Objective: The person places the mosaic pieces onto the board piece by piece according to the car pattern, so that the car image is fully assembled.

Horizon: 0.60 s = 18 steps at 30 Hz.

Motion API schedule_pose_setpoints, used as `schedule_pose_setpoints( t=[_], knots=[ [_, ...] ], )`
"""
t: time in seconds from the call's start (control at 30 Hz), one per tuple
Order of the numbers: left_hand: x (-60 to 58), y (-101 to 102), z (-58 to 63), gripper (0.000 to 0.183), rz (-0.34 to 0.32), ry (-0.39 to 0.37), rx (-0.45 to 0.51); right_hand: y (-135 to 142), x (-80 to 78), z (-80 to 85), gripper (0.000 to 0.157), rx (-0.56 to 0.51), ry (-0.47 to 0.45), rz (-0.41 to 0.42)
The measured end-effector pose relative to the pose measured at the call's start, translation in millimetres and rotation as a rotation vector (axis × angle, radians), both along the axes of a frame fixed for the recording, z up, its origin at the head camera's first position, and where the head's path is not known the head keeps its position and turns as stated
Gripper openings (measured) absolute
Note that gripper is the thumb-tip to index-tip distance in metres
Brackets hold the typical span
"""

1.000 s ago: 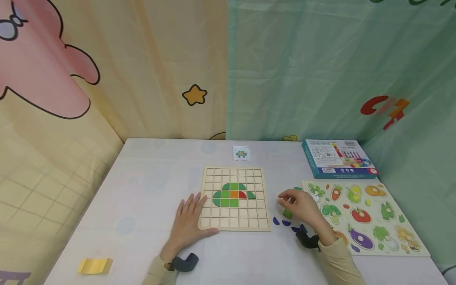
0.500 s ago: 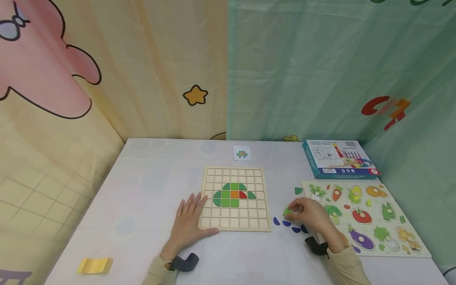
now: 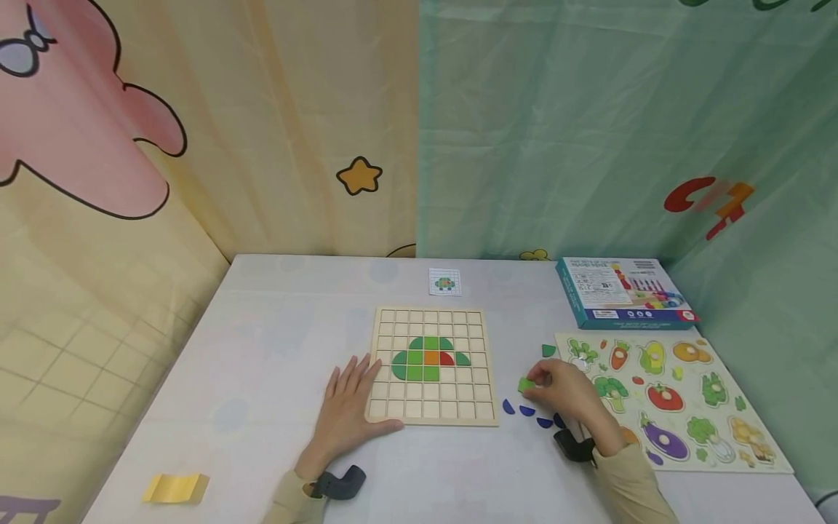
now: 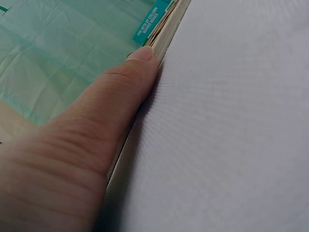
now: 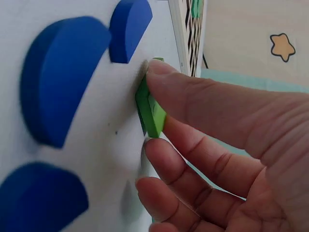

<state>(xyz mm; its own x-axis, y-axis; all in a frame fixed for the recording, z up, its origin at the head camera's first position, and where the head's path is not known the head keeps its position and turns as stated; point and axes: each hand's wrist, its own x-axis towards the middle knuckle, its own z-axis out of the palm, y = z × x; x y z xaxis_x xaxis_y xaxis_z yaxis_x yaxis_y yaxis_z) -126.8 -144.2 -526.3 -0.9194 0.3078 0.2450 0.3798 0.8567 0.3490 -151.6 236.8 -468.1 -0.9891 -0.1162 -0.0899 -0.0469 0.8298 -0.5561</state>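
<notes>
My left hand (image 3: 350,407) lies flat with its fingers spread at the left edge of the wooden grid board (image 3: 432,413); in the left wrist view its thumb (image 4: 130,79) rests along the board's edge. On the board, green, orange and red tiles form a rounded shape, with a red quarter-round tile (image 3: 446,358) right of the orange square (image 3: 431,357). To the right of the board, my right hand (image 3: 564,397) pinches a light green square tile (image 5: 157,116) between thumb and fingers, close over the table. Several blue half-round pieces (image 5: 63,79) lie just beside it.
A dark green quarter-round piece (image 3: 548,351) lies beyond my right hand. The vegetable puzzle board (image 3: 713,460) and a boxed game (image 3: 628,291) sit at right. A small pattern card (image 3: 444,282) lies behind the grid board; a yellow folded paper (image 3: 174,489) is at front left.
My right hand has moved down and right to the light green tile, pinched it, and shifted it slightly away from the blue pieces. My left hand has stayed put.
</notes>
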Motion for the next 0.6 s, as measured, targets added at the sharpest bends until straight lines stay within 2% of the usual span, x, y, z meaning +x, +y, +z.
schedule_pose_setpoints(
  t=[0.3, 0.6],
  knots=[
    [0.2, 0.0, -1.0, 0.109, -0.001, -0.002, -0.009, -7.5, -0.9, -1.5, 0.022, -0.057, 0.003, -0.006],
    [0.2, 0.0, -0.4, 0.109, 0.000, -0.009, -0.010, -25.0, -2.5, 1.1, 0.017, -0.073, 0.132, 0.014]
  ],
)
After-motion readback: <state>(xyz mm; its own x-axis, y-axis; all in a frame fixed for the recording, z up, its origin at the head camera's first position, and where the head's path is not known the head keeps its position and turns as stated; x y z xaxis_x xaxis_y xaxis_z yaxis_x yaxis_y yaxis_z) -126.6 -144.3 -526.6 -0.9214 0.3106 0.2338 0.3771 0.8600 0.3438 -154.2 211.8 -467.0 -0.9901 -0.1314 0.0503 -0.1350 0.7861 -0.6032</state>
